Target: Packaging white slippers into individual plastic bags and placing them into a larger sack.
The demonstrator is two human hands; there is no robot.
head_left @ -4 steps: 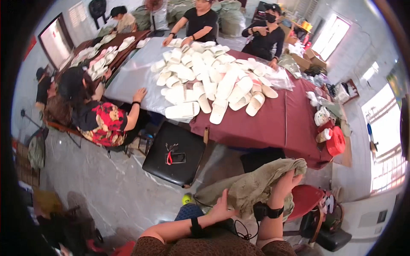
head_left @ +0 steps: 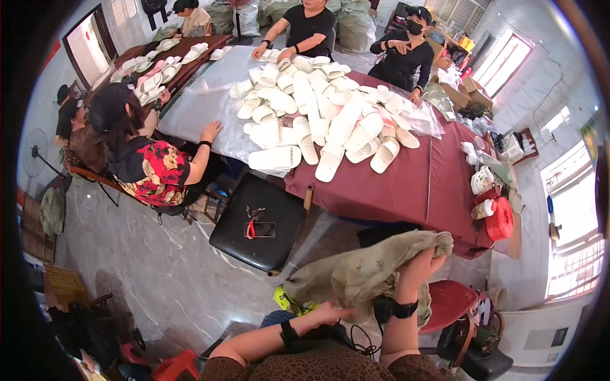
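An olive-green cloth sack (head_left: 356, 270), creased and stained, hangs in front of me above the floor. My right hand (head_left: 430, 261) is raised at its bunched upper right end and grips it; the cloth hides part of the fingers. Lower down and to the left, my left hand (head_left: 327, 314) is beside the sack with a finger stretched out, holding nothing I can see. Beyond the sack, a large pile of white slippers (head_left: 318, 114) covers much of the table (head_left: 406, 190), which has a dark red cloth and a clear plastic sheet.
A black padded stool (head_left: 254, 222) carries keys and a phone-shaped object. A red chair (head_left: 450, 305) stands close on my right. Co-workers sit at the table's left and far sides. Red containers (head_left: 500, 219) stand at its right end.
The sack's lower left part has swung slightly left. My left hand has dropped a little and its raised finger now points right. My right hand keeps its grip on the sack.
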